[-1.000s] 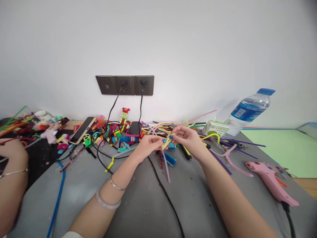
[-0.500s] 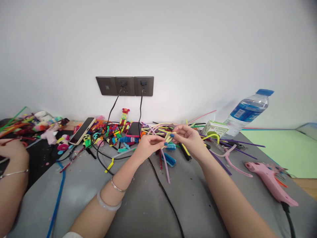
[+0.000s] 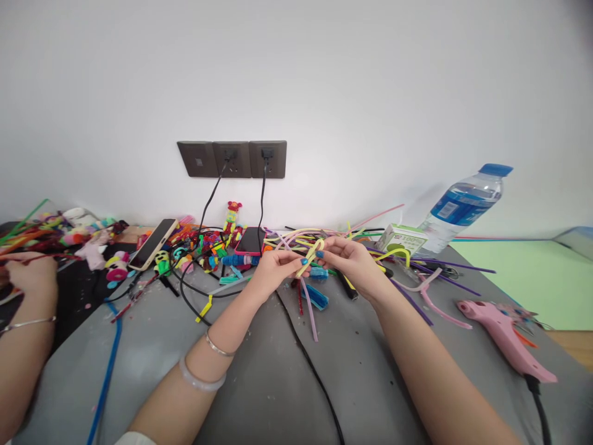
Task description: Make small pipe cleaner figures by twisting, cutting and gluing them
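Between my two hands is a pale yellow pipe cleaner (image 3: 309,258), bent into a narrow loop. My left hand (image 3: 280,270) pinches its lower left end between thumb and fingers. On the upper right side, my right hand (image 3: 347,259) pinches it too, thumb and fingertips together. Right under the hands lie a lilac pipe cleaner (image 3: 309,312), a folded blue bundle (image 3: 316,298) and a black-and-yellow tool (image 3: 346,284) that I cannot identify. More pipe cleaners in pink, purple and yellow spread behind and to the right.
A pink glue gun (image 3: 504,340) lies at the right, near a tilted water bottle (image 3: 467,207) and a small box (image 3: 402,240). A black cable (image 3: 306,352) crosses the grey table. Phones (image 3: 155,244) and small figures lie left. Another person's hand (image 3: 32,278) is at the far left.
The yellow pipe cleaner now shows as a clearer upright loop between my fingers. My hands have shifted only slightly. The other person's hand at the far left has moved a little.
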A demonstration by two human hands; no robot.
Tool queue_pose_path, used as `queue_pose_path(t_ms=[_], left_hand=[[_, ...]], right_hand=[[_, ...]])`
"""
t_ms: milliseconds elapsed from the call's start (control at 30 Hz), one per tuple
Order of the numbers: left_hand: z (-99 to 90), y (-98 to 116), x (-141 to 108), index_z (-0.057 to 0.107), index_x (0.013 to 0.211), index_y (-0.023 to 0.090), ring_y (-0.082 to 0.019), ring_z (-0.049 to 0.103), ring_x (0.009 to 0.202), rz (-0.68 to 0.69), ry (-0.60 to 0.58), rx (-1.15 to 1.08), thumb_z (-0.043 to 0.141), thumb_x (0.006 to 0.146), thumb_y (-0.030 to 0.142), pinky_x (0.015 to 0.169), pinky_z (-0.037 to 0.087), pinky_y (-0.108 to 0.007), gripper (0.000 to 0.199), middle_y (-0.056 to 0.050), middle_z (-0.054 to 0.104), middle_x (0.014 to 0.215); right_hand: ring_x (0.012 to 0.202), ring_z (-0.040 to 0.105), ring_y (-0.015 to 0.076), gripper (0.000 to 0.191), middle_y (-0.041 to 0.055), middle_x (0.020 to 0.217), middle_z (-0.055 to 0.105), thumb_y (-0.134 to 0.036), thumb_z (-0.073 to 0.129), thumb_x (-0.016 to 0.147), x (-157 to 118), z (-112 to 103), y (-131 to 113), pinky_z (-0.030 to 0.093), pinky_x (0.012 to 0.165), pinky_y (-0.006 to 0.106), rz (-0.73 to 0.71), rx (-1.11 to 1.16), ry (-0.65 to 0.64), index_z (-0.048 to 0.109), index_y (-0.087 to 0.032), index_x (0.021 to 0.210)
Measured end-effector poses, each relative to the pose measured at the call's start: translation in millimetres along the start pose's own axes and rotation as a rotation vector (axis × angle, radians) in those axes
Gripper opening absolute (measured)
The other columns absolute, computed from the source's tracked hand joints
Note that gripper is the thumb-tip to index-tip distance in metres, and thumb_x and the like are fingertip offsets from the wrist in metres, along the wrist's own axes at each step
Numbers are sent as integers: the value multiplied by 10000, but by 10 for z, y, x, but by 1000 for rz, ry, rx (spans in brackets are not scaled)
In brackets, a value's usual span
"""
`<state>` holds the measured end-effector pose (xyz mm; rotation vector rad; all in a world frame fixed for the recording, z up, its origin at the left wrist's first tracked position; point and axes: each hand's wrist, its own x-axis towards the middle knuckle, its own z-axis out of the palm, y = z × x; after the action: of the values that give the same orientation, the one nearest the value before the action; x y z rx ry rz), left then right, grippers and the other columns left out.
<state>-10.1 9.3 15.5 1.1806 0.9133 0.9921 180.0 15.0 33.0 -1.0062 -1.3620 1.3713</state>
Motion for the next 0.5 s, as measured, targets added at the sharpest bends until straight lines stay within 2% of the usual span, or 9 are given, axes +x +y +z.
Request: queue_pose_path(t_ms=[200,367,500], left_hand=[[4,38,-30,750,802,97,-191,700,679,-38,-34,9,792,699,416,681,554,-300,338,-102,751,738],[10,36,-44,744,764,112,-199,705,678,-52,-48,-7,804,674,429,688,565,-316,335,-92,749,732],[-1,28,-43,746,747,118,-192,700,670,-41,-67,-7,805,667,439,698,572,-322,336,-81,748,733]], right_hand=[[713,668,167,403,50,813,725,-511,812,652,-23,-25,-57,521,645,280,13,-49,-13,607,-186,771],[698,664,150,372,34,795,710,-476,826,654,-24,-30,-63,522,640,265,0,-25,22,621,-184,759],[693,672,146,366,17,757,698,-469,831,654,-22,-17,-64,546,666,272,13,-2,3,622,-185,753]])
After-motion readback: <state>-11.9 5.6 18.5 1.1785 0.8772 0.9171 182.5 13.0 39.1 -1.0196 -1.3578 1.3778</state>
